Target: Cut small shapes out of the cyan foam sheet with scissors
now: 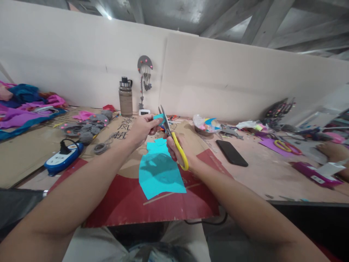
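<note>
Between the thumb and fingers of my left hand (147, 127) is a small turquoise felt-like piece (158, 117). My right hand (176, 147) grips yellow-handled scissors (178, 149), their blades pointing up and slightly parted beside the small piece. Whether the blades touch it I cannot tell. Below both hands a larger turquoise sheet (162, 176) with cut edges lies flat on a red and brown cardboard (122, 203), partly in the shadow of my hands.
Left are a blue power strip (64, 158), coiled grey cord (100, 147) and a bottle (125, 98). Right are a black phone (231, 153), a bowl of scraps (205, 127), a purple power strip (316, 174) and another person's arm (334, 153). A white partition (218, 80) stands behind.
</note>
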`<state>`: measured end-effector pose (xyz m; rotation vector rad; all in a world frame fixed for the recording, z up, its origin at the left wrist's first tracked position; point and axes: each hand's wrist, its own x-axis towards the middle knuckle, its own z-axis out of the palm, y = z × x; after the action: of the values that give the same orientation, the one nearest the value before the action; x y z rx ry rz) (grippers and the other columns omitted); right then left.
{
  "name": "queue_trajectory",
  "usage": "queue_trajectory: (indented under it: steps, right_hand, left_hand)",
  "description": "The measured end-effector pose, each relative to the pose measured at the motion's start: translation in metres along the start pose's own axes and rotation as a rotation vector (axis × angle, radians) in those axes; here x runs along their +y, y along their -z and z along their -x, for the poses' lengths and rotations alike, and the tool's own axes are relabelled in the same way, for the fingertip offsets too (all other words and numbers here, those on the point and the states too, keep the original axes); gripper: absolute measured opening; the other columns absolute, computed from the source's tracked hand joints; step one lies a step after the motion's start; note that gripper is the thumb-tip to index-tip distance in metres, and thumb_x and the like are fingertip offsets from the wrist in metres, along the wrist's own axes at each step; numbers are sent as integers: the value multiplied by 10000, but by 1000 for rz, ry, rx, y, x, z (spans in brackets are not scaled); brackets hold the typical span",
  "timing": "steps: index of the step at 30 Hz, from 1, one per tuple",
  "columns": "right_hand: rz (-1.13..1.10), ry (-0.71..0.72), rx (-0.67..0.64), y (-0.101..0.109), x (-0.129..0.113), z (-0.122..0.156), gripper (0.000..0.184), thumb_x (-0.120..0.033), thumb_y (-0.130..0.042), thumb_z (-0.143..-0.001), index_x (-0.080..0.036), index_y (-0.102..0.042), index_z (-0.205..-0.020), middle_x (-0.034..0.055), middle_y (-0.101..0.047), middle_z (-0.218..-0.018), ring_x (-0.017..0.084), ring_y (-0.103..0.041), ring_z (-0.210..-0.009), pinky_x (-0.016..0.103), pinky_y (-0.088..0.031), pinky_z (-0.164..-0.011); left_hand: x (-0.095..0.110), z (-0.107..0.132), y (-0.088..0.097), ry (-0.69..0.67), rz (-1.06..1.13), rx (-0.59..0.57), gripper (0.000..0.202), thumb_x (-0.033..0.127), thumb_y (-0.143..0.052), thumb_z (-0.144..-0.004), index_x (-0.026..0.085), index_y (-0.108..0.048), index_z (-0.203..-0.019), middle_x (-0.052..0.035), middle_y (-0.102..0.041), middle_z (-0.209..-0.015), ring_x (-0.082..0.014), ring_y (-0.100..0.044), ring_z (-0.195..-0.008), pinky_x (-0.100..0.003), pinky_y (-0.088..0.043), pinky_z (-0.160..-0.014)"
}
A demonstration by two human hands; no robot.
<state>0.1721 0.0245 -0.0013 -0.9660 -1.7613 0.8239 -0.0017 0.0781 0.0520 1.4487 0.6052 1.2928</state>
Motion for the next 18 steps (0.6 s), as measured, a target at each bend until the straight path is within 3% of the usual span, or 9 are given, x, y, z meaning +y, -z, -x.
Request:
queue_trajectory:
  steps: [18]
  right_hand:
    - [-54, -5, 44, -5, 3, 1, 583, -798, -483, -887, -220, -523, -956, -53, -447, -581, 111, -421, -486, 236, -340, -431]
  left_hand:
    - [1, 3, -5, 29, 22, -7, 348, 360, -830, -742, 162, -561, -645, 11, -574, -517, -46, -446, -405, -191, -264, -414]
